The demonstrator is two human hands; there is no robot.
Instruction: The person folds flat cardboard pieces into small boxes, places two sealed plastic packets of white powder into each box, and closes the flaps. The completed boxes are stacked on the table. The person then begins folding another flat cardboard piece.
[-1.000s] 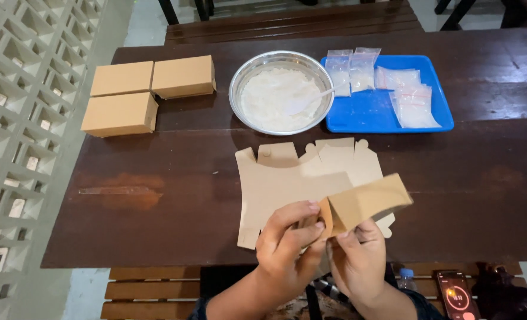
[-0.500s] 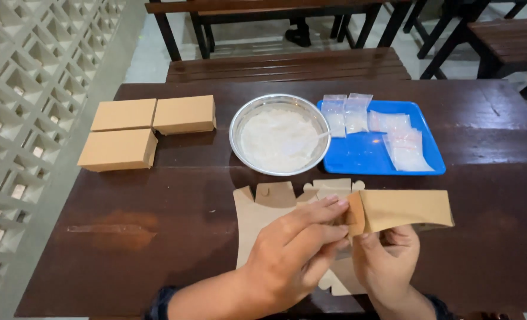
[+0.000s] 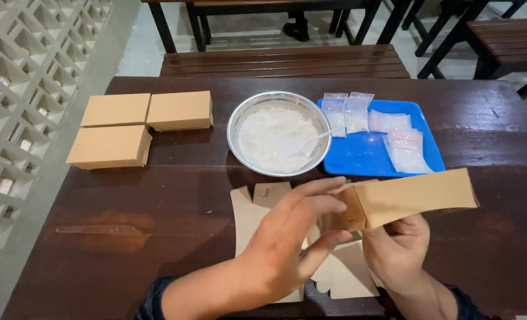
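My right hand (image 3: 397,252) grips a partly folded brown cardboard box (image 3: 414,198) from below, holding it above the table's near edge. My left hand (image 3: 296,234) has its fingers spread against the box's left end flap. Under both hands lies a stack of flat, unfolded cardboard box blanks (image 3: 257,210). Beyond them stands a round metal bowl (image 3: 279,133) of white powder with a white spoon in it. To its right a blue tray (image 3: 370,151) carries several small clear bags of white powder (image 3: 403,148).
Three closed brown cardboard boxes (image 3: 139,127) sit at the far left of the dark wooden table (image 3: 127,231). A wooden bench (image 3: 287,61) runs behind the table. A white lattice wall (image 3: 20,89) is at the left.
The view has tilted up and the table looks closer. My left hand has slid along to the box's left end, and the box now lies longer and flatter, pointing right.
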